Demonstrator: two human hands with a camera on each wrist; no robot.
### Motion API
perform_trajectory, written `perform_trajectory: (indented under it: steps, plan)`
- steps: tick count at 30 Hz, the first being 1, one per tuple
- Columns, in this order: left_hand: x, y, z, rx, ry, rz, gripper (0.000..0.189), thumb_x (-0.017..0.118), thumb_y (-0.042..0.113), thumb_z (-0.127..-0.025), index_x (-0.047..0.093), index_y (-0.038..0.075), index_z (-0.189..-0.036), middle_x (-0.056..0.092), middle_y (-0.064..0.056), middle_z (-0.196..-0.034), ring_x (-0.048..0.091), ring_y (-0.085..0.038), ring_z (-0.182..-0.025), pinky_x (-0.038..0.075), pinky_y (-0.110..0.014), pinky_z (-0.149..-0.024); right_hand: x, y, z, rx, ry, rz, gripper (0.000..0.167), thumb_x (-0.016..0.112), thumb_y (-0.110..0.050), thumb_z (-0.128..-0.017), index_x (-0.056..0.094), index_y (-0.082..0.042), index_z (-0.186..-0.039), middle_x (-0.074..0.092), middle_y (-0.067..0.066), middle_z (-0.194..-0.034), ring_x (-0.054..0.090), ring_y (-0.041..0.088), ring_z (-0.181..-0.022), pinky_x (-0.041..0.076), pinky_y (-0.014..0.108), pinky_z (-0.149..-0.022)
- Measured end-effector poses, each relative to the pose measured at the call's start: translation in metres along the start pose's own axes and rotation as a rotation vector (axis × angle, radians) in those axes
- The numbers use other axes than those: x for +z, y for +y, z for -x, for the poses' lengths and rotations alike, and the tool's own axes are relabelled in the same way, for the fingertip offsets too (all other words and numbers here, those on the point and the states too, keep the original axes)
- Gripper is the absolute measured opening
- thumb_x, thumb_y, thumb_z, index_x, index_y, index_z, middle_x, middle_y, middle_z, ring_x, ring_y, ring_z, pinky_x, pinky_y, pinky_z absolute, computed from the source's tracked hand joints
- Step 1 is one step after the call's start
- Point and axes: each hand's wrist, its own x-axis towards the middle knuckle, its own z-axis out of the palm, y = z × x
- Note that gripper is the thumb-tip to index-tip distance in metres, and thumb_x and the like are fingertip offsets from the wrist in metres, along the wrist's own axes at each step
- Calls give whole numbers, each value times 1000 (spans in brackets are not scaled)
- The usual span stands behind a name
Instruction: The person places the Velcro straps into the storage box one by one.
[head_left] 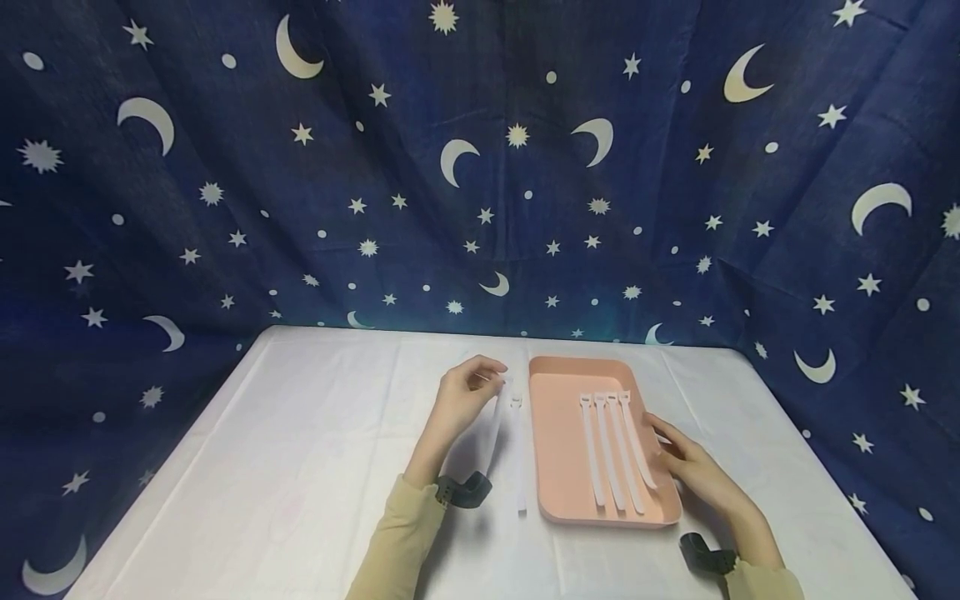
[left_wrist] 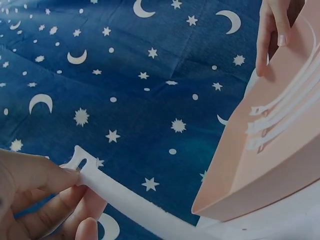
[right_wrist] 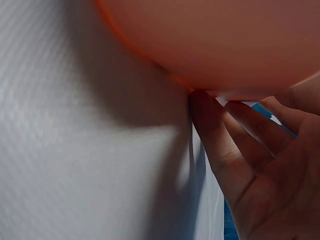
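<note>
My left hand (head_left: 461,398) pinches a white fastening strap (left_wrist: 135,210) close to its slotted head, between thumb and fingers. The strap's long tail hangs down toward the table. Just right of it, a second white strap (head_left: 521,458) lies lengthwise on the table. Several more straps (head_left: 602,450) lie side by side in a shallow peach tray (head_left: 558,442), slotted heads toward the back. At the tray's right side, my right hand (head_left: 697,475) holds the edge, with fingertips (right_wrist: 202,102) against the outside wall.
White cloth (head_left: 300,467) covers the table under the tray and loose strap. Behind and at both sides hangs a dark blue curtain (head_left: 405,167) with moons and stars. A dark band with a camera is worn on each wrist.
</note>
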Motion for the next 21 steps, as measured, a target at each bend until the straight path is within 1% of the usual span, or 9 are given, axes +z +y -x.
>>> perform_trajectory:
  steps: [5, 7, 11, 15, 21]
  plan:
    - [1, 7, 2, 31, 27, 19, 15, 65, 11, -87, 72, 15, -99, 71, -6, -89, 63, -14, -82, 52, -29, -78, -1, 0, 0, -5, -2, -1, 63, 50, -18, -99, 20, -8, -153, 17, 27, -157, 28, 54, -137, 43, 58, -101]
    - [1, 10, 3, 41, 36, 38, 14, 65, 11, -86, 72, 15, -98, 71, -6, -89, 63, -14, -82, 52, -30, -79, -1, 0, 0, -8, -3, -3, 63, 50, -17, -99, 20, -8, -153, 17, 27, -157, 27, 54, -138, 43, 58, -101]
    - [2, 16, 5, 67, 47, 69, 14, 65, 10, -86, 72, 13, -98, 71, -6, -89, 63, -13, -82, 53, -28, -78, 0, 1, -1, -11, -3, -3, 63, 50, -17, -99, 20, -8, -153, 17, 27, -157, 27, 54, -138, 42, 59, -101]
    - [3, 20, 7, 86, 51, 99, 15, 66, 8, -86, 72, 12, -99, 71, -8, -89, 64, -15, -81, 53, -25, -78, 0, 0, 0, -10, -2, -7, 63, 50, -18, -99, 20, -8, -153, 17, 27, -157, 27, 54, -138, 41, 60, -101]
    - [6, 25, 10, 74, 45, 146, 16, 66, 7, -87, 72, 12, -100, 71, -9, -92, 67, -19, -83, 53, -20, -78, 0, -2, 1, -1, 1, -7, 63, 50, -18, -98, 20, -8, -153, 17, 27, -157, 27, 54, -138, 40, 60, -102]
